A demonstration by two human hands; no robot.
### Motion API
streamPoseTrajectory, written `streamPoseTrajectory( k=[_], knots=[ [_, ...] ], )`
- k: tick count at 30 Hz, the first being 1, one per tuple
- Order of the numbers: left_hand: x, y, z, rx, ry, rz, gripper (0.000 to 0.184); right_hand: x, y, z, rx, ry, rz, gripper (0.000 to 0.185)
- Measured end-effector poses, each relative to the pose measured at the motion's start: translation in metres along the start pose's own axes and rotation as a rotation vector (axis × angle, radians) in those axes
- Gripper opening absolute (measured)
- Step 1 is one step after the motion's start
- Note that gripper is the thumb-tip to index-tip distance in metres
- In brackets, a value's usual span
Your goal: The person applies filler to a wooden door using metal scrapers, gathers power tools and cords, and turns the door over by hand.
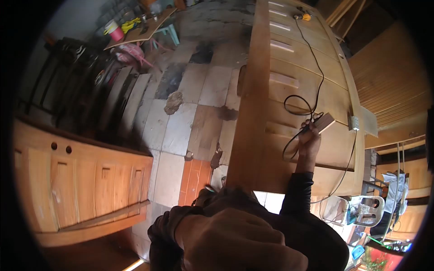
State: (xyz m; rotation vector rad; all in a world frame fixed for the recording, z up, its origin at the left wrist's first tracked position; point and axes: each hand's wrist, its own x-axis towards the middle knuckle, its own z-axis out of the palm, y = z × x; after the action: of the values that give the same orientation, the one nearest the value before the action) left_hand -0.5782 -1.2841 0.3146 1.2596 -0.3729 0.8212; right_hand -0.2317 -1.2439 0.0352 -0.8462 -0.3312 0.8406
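- So, progress: the big panelled wooden piece (253,144) is laid out with its recessed panels showing, and pale strips (284,80) sit in a row along it. Looks like work in the middle of things to me, but one view can't tell me how much is finished.
- The yellow power tool (306,17) lies at the far end, no hand on it, black cord (322,83) looping back this way.
- Right hand (309,136) has its fingers closed around the near end of a wooden block (326,123); the rest pokes out past them, over the panels. Cord's right there too, can't tell if it's gripped.
- Left hand (239,241) is up close to the camera, fingers unreadable.
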Motion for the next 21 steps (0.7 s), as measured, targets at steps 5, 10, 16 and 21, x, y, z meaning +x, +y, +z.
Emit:
streamPoseTrajectory(
  k=[5, 10, 16, 21],
  knots=[
    [0.028, -0.002, -0.078, -0.029, 0.045, -0.094, 0.052, 0.015, 0.032, -0.012, 0.005, 0.082, -0.083, 0.039],
    [0.011, -0.069, -0.224, 0.292, 0.238, -0.194, 0.06, 0.002, 0.048, -0.02, -0.238, 0.235, -0.189, 0.042],
    [-0.16, -0.185, -0.428, 0.696, 0.614, -0.855, 0.059, -0.002, 0.041, 0.001, -0.227, 0.334, -0.186, 0.051],
    [-0.436, -0.203, -0.533, 1.474, -0.11, -1.003, 0.054, 0.007, 0.044, 0.025, -0.482, 0.478, -0.166, 0.058]
  ],
)
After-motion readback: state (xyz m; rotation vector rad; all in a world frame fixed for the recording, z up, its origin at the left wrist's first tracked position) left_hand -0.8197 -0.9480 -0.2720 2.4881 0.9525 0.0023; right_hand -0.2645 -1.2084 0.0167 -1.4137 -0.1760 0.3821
